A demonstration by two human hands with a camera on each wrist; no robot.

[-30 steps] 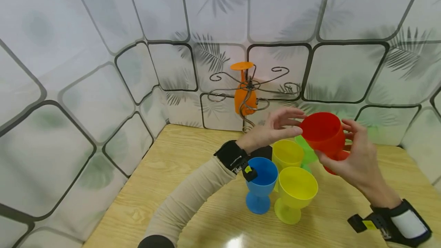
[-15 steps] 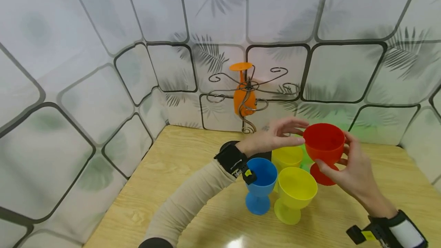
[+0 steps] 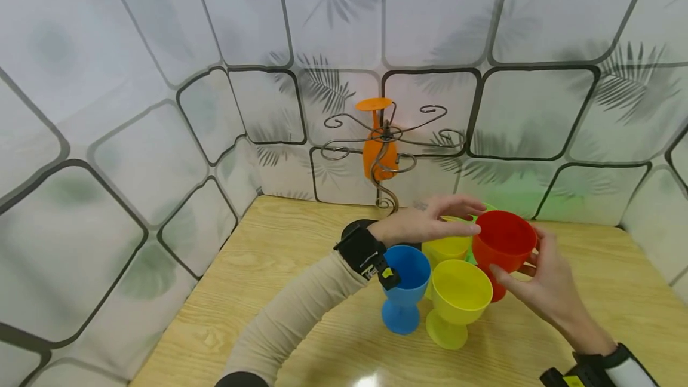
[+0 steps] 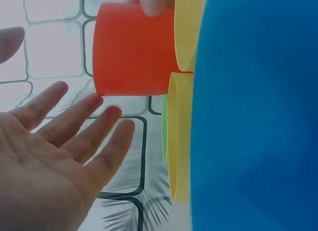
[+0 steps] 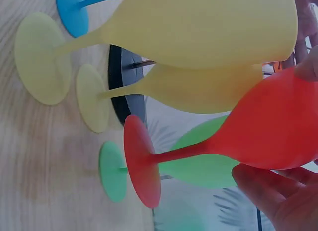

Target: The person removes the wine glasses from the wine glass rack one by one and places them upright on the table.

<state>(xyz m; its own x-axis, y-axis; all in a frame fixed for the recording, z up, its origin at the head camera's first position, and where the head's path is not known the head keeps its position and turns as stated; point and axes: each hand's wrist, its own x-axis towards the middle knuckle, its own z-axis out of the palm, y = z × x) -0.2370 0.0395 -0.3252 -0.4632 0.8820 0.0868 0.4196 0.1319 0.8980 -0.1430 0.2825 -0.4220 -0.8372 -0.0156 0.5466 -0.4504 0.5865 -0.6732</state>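
My right hand [image 3: 548, 288] grips the bowl of a red plastic goblet [image 3: 504, 243], which stands nearly upright. In the right wrist view the foot of the red goblet [image 5: 142, 161] looks raised off the tabletop. My left hand [image 3: 430, 220] reaches over from the left, fingers fairly straight and spread; in the left wrist view its fingertips [image 4: 97, 101] come close to the goblet's rim, and whether they touch is hard to tell. Beside the red goblet stand two yellow goblets [image 3: 462, 288], a blue goblet [image 3: 405, 291] and a green goblet [image 5: 198, 166], the green one mostly hidden in the head view.
Behind the goblets a metal stand with curled arms [image 3: 387, 136] rises from a round black base [image 3: 355, 227]. An orange goblet [image 3: 378, 157] hangs upside down on it. The wooden table [image 3: 258, 267] meets a patterned curtain wall [image 3: 333, 17] at the back and left.
My right hand has lowered the red goblet and brought it slightly nearer the yellow goblets, turning it more upright. My left hand has sunk a little with it, staying near the rim.
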